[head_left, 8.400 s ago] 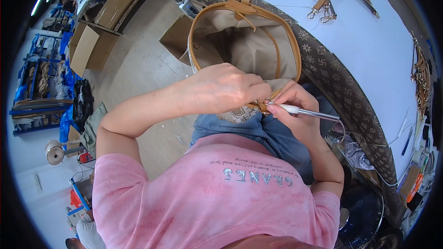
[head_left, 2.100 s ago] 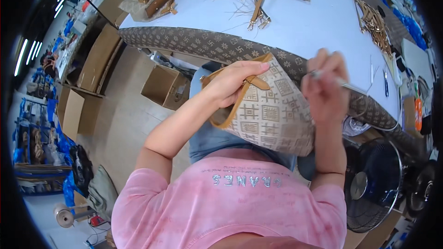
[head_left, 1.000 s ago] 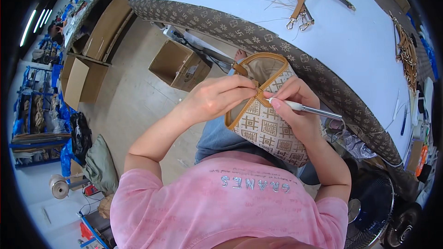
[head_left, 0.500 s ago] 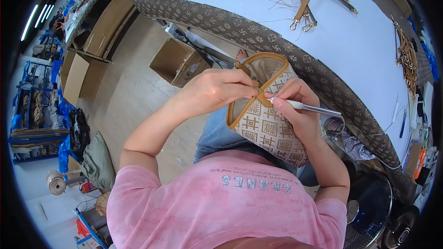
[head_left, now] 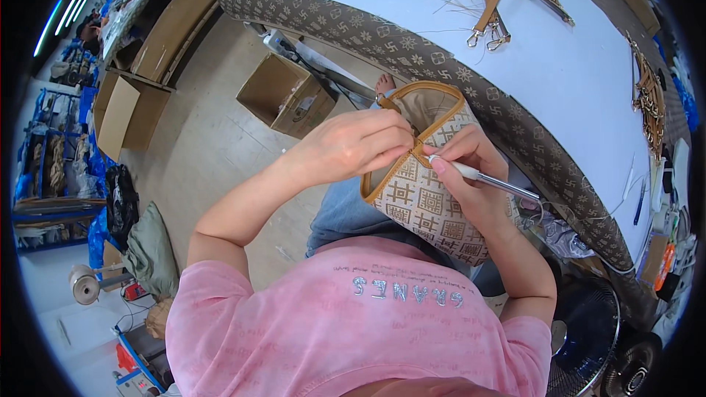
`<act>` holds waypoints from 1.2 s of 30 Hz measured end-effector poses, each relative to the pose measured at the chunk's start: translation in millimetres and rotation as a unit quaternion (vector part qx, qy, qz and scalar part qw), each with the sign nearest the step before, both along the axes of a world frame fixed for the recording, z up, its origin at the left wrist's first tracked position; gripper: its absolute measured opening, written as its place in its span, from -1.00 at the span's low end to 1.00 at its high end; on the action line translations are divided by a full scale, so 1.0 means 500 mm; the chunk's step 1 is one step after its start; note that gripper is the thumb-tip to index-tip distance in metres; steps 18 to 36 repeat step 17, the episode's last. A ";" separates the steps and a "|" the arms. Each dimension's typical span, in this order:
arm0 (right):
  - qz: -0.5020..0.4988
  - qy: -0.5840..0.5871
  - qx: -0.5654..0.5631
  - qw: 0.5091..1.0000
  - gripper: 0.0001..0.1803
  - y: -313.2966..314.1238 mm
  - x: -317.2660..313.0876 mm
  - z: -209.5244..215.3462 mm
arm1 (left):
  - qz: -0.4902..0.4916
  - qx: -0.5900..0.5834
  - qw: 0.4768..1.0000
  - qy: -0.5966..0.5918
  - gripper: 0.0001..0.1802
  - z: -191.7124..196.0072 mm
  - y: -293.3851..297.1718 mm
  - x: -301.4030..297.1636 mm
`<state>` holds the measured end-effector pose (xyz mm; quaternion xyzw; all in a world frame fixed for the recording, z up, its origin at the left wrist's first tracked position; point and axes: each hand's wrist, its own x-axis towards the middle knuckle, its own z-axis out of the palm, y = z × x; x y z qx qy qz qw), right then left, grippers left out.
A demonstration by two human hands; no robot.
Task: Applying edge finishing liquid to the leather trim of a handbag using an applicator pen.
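A beige handbag [head_left: 430,202] with a brown geometric pattern and tan edging rests in my lap, its mouth facing up and left. My left hand [head_left: 357,145] pinches the tan trim where it crosses at the bag's rim, and its fingertips hide part of that spot. Between the thumb and fingers of my right hand [head_left: 479,180] is a pen-like tool [head_left: 509,185] with a white grip and silver shaft. The tool's white end points at a small tan tab [head_left: 421,154] on the rim; whether it touches I cannot tell.
A white-topped table [head_left: 412,0] with a patterned cloth edge curves ahead and right, bearing tan straps [head_left: 494,4] with metal clips. On the floor stands an open cardboard box [head_left: 287,95]. A large fan [head_left: 585,338] sits close at my right.
My left fingers have shifted slightly and close more over the trim. The tool in my right hand tilts a little more, its silver end lower. The whole view has moved slightly.
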<state>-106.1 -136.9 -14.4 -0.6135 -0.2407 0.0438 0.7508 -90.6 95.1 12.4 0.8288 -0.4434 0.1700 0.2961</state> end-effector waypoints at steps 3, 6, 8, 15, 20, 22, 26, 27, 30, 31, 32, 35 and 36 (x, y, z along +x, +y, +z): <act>0.001 -0.014 -0.023 1.000 -0.85 0.002 -0.001 0.000 | -0.007 0.013 0.999 0.049 -0.85 0.009 0.003 0.007; -0.002 -0.044 -0.058 0.997 -0.82 0.004 -0.001 0.001 | -0.026 0.017 0.997 0.063 -0.88 0.014 0.002 0.014; -0.003 -0.043 -0.063 0.997 -0.81 0.006 -0.003 0.001 | -0.026 0.015 0.997 0.066 -0.88 0.012 0.001 0.015; -0.010 -0.077 -0.095 0.992 -0.79 0.000 -0.002 -0.004 | -0.029 0.009 0.997 0.073 -0.85 0.013 -0.001 0.020; -0.011 -0.090 -0.121 0.988 -0.77 -0.003 -0.002 -0.006 | -0.028 0.014 0.997 0.073 -0.84 0.014 0.000 0.020; -0.011 -0.090 -0.121 0.988 -0.77 -0.003 -0.002 -0.006 | -0.028 0.014 0.997 0.073 -0.84 0.014 0.000 0.020; -0.011 -0.090 -0.121 0.988 -0.77 -0.003 -0.002 -0.006 | -0.028 0.014 0.997 0.073 -0.84 0.014 0.000 0.020; -0.011 -0.090 -0.121 0.988 -0.77 -0.003 -0.002 -0.006 | -0.028 0.014 0.997 0.073 -0.84 0.014 0.000 0.020; -0.011 -0.090 -0.121 0.988 -0.77 -0.003 -0.002 -0.006 | -0.028 0.014 0.997 0.073 -0.84 0.014 0.000 0.020; -0.011 -0.090 -0.121 0.988 -0.77 -0.003 -0.002 -0.006 | -0.028 0.014 0.997 0.073 -0.84 0.014 0.000 0.020; -0.011 -0.090 -0.121 0.988 -0.77 -0.003 -0.002 -0.006 | -0.028 0.014 0.997 0.073 -0.84 0.014 0.000 0.020; -0.011 -0.090 -0.121 0.988 -0.77 -0.003 -0.002 -0.006 | -0.028 0.014 0.997 0.073 -0.84 0.014 0.000 0.020; -0.011 -0.090 -0.121 0.988 -0.77 -0.003 -0.002 -0.006 | -0.028 0.014 0.997 0.073 -0.84 0.014 0.000 0.020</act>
